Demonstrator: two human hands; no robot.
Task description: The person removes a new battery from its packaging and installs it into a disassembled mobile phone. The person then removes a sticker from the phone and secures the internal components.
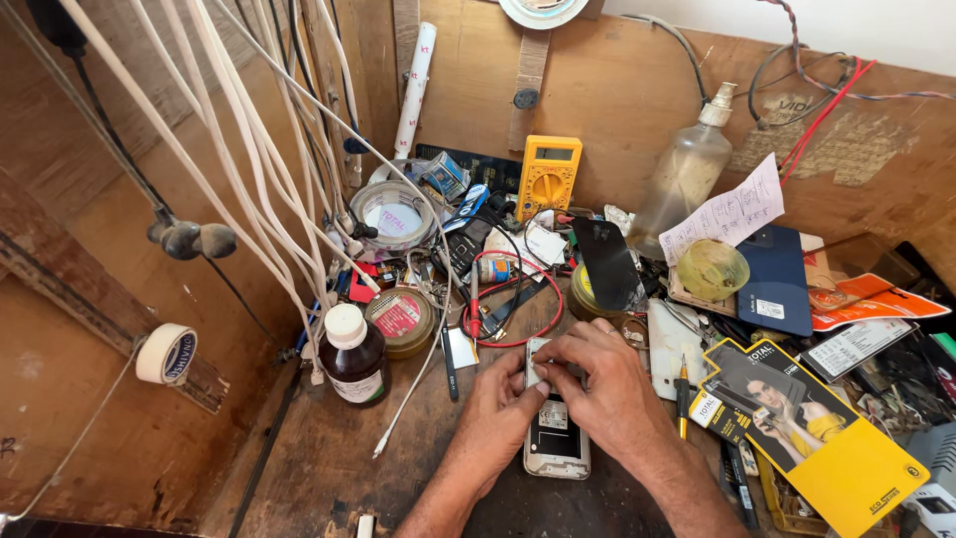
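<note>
Silver-framed mobile phone with its back cover off (556, 438) is laid flat on the worn wooden bench (329, 468), near the front edge, between both wrists. Left hand (503, 403) is curled against the phone's upper left edge, thumb pressed on a small pale piece at the top. Right hand (602, 374) is arched over the top end, fingertips pinched down on that same spot; whether sthg is gripped under them can't be told.

Step in hand, as judged: fine work at the top of the opened handset, w/ the body steadied by both hands. Next move would call for a steady pinch and light force, since parts there look small and the bench is crowded.

Containers:
- Brown glass bottle with white cap (352, 356), left of the hands, dark liquid inside, cap on.
- Clear plastic spray bottle (687, 179), leaned at the back wall; contents unclear.
- Round brass-coloured tin (400, 321), lid on, contents hidden.
- Small yellow-green translucent bowl (712, 269); contents can't be made out.

Yellow multimeter (547, 176) is propped at the back.
</note>
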